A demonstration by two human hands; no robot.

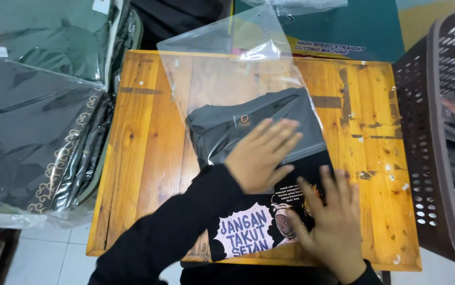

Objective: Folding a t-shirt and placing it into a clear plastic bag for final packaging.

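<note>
Head view: left hand [261, 154] flat atop bagged dark garment [254, 124]; right hand [330, 224] beside.

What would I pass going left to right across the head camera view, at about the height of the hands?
Stack of dark garments packed in clear plastic bags → wooden plank table → left hand pressing a folded dark grey garment in a clear plastic bag → right hand → brown perforated plastic basket.

Both hands [263, 154] [328, 224] lie flat, fingers spread.
</note>
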